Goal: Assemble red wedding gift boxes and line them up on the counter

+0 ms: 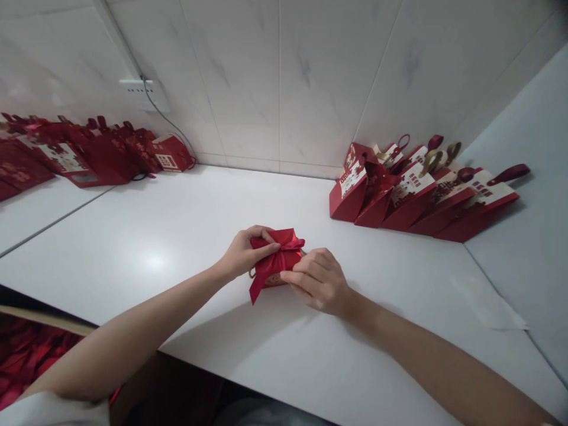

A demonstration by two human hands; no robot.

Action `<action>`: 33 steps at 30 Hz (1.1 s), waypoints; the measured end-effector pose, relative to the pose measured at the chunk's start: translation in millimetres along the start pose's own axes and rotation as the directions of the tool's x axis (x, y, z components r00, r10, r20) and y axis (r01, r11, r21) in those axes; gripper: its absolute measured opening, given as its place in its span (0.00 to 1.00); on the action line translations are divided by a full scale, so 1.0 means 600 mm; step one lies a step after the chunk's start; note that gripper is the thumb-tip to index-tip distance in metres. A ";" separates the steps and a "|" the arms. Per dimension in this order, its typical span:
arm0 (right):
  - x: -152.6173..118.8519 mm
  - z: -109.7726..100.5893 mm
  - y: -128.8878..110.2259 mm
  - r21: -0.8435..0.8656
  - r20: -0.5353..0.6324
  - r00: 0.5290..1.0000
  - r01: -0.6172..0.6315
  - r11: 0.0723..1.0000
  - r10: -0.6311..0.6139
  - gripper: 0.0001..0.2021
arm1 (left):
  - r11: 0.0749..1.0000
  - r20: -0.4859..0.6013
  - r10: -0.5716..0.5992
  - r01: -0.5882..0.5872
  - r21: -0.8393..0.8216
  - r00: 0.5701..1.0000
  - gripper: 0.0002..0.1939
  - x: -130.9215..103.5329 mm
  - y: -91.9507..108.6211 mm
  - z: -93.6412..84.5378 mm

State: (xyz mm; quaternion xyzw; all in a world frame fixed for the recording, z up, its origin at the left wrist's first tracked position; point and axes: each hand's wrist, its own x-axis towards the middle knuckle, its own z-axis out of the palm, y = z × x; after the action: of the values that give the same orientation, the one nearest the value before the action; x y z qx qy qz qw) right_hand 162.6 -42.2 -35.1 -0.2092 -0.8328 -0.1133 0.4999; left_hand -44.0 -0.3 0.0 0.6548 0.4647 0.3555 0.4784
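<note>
A small red gift box [280, 235] with a gold print on its near side sits on the white table [186, 307]. Around its top runs a shiny red ribbon [261, 279], knotted at the middle, with one tail hanging down at the front left. My left hand [246, 251] is closed on the ribbon by the knot, thumb on top and fingers behind the box. At the box's right front, my right hand [320, 281] pinches the ribbon with thumb and forefinger; its other fingers are curled. Part of a cord handle [252, 273] shows at the left side.
Several red gift boxes [410, 195] with white labels and loop handles stand in a row at the back right. More red boxes [104, 154] line the wall at the left. A socket strip [136, 89] with a cable is on the wall. Red ribbons [31, 355] lie below left.
</note>
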 end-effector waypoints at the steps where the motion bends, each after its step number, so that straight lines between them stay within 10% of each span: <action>1: -0.002 0.000 0.001 -0.005 0.019 1.000 0.023 1.000 -0.023 0.09 | 1.000 -0.005 -0.005 0.005 0.011 1.000 0.14 0.000 0.000 0.000; 11: -0.022 0.009 0.018 0.050 0.040 0.957 0.285 0.957 -0.287 0.06 | 0.998 0.038 -0.052 0.053 -0.030 0.998 0.16 0.002 0.004 -0.003; 15: -0.012 0.007 0.004 0.139 -0.081 0.996 0.032 0.990 -0.021 0.19 | 0.995 0.055 -0.050 0.055 -0.089 0.997 0.15 0.001 0.007 -0.004; 19: 0.002 0.005 -0.001 0.048 0.123 0.981 -0.155 0.987 0.149 0.31 | 0.987 0.092 -0.065 0.077 -0.140 0.994 0.16 0.001 0.008 -0.006; 33: -0.015 0.043 -0.035 0.029 0.204 0.973 0.104 0.994 -0.107 0.07 | 0.998 0.034 -0.034 0.035 -0.042 0.999 0.19 0.007 0.007 -0.009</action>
State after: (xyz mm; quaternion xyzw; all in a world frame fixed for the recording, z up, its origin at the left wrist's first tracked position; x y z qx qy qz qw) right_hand 136.3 -52.9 -54.7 -0.1706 -0.8908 -0.1098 0.4066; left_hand -46.6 4.7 5.5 0.6421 0.4601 0.3461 0.5062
